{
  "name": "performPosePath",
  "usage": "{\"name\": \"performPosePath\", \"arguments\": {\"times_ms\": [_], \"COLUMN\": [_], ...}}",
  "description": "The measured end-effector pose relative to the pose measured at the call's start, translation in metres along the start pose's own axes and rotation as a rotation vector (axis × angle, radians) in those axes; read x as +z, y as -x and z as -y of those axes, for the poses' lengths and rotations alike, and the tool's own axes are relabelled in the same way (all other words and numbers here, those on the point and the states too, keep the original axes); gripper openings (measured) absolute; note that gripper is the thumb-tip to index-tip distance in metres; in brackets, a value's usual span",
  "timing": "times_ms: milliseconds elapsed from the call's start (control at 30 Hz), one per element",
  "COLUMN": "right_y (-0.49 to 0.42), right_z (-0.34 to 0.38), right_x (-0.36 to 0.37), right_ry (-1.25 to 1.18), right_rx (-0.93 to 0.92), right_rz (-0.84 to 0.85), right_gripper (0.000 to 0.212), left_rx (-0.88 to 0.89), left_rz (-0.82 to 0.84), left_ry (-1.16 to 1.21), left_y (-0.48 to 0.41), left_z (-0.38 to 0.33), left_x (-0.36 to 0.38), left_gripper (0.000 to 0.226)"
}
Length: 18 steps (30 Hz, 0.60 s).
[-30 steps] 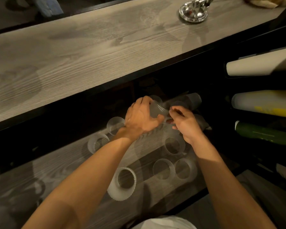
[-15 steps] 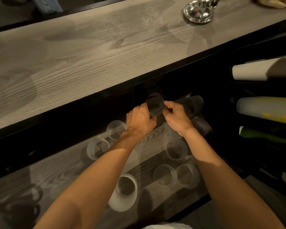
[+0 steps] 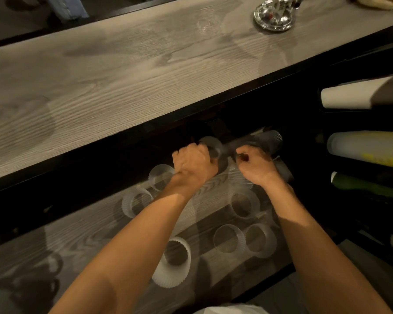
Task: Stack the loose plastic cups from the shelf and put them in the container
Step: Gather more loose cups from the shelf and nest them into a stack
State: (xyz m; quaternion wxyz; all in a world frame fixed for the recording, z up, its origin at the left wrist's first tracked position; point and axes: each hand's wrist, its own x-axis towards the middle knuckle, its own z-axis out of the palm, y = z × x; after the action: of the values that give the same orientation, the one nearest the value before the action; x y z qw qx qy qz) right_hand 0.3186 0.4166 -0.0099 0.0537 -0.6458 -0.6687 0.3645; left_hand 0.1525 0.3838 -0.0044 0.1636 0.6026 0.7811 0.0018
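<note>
Well, both hands are down in the dim wood-grain lower shelf, just under the front edge of the grey wood-grain bench, about the middle of the frame. The left hand is balled up with its back toward me. Its fingers are curled round a small clear ribbed plastic cup, whose rim pokes out past the knuckles at the hand's upper right.

The right hand sits just beside it on the right, apart from it. Its fingers are curled in as well, thumb tucked against the forefinger. It is dark and blurred there, and I cannot tell whether it pinches anything. Just behind that hand a sideways stack of clear cups lies on the shelf, its open end toward the right of the frame.

Several loose clear plastic cups stand upright on the shelf. Two are left of the left forearm, a whiter-looking one is at lower centre beneath it, and three more are between the forearms and under the right one.

Up on the bench, at the upper right, stands a shiny metal fitting. Along the right edge lie a white roll, a yellowish roll and a green roll.
</note>
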Motion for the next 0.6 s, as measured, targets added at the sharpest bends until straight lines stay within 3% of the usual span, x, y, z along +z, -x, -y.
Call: {"name": "performPosePath", "arguments": {"times_ms": [133,333,600], "right_y": [0.01,0.021,0.023], "right_z": [-0.019,-0.029,-0.025], "right_x": [-0.007,0.003,0.008], "right_ry": [0.084,0.278,0.353], "right_rx": [-0.002,-0.021,-0.076], "right_rz": [0.007,0.125,0.125], "right_gripper": [0.042,0.065,0.071], "left_rx": [0.097,0.116,-0.015], "left_rz": [-0.047,0.307,0.388], "left_ry": [0.075,0.376,0.562], "left_y": [0.006,0.016,0.016], "left_z": [-0.007,-0.018,-0.004], "left_x": [0.003,0.017,0.022], "left_gripper": [0.036,0.019,0.04]}}
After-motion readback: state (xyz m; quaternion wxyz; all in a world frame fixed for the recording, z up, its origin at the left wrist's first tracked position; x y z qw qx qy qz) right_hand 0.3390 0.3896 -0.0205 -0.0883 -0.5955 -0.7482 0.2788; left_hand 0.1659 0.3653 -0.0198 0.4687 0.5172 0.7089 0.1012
